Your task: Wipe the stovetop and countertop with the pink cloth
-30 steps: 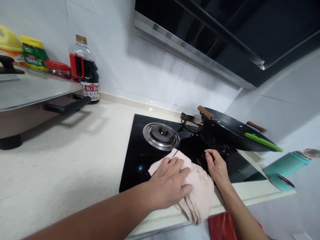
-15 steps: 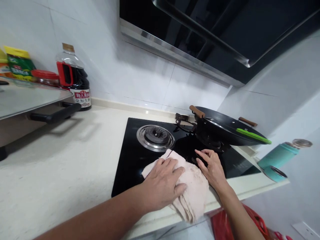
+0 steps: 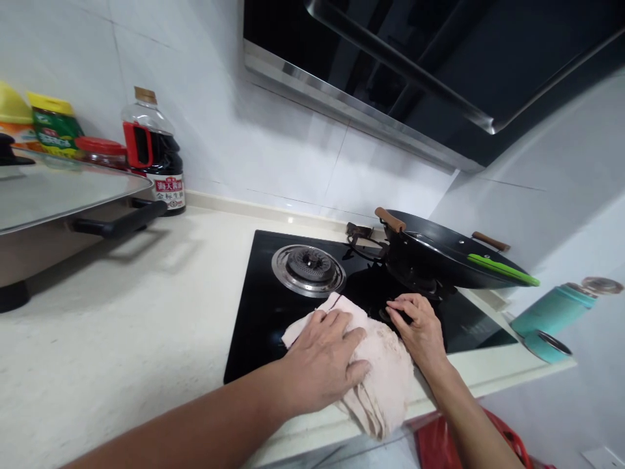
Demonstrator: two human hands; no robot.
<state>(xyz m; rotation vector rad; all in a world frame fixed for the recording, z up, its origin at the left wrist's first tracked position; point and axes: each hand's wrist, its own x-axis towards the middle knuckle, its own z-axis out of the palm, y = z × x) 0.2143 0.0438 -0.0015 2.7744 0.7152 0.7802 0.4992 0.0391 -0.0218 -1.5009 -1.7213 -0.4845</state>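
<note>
My left hand point(image 3: 322, 358) lies flat, fingers spread, on top of a pale pink cloth point(image 3: 385, 371). The cloth is bunched on the front of the black glass gas stove point(image 3: 254, 319), and its folds hang over the counter edge. To the right of the cloth, my right hand point(image 3: 420, 326) has thumb and forefinger pinched together at a small dark round stove knob point(image 3: 385, 315), mostly hidden by the fingertips. Behind my left hand is the bare left burner point(image 3: 309, 267). A black wok point(image 3: 434, 251) with wooden handles sits on the right burner.
A green-edged item point(image 3: 502, 268) rests across the wok. Beyond the stove's right end are a teal flask point(image 3: 554, 311) and a teal cup point(image 3: 547, 346). At left stand an electric pan point(image 3: 43, 251) with a glass lid and a soy sauce bottle point(image 3: 168, 185). A range hood point(image 3: 390, 85) hangs overhead.
My right thumb and forefinger, apart before, have closed together at the knob. My left hand stays on the cloth. The view has shifted slightly left.
</note>
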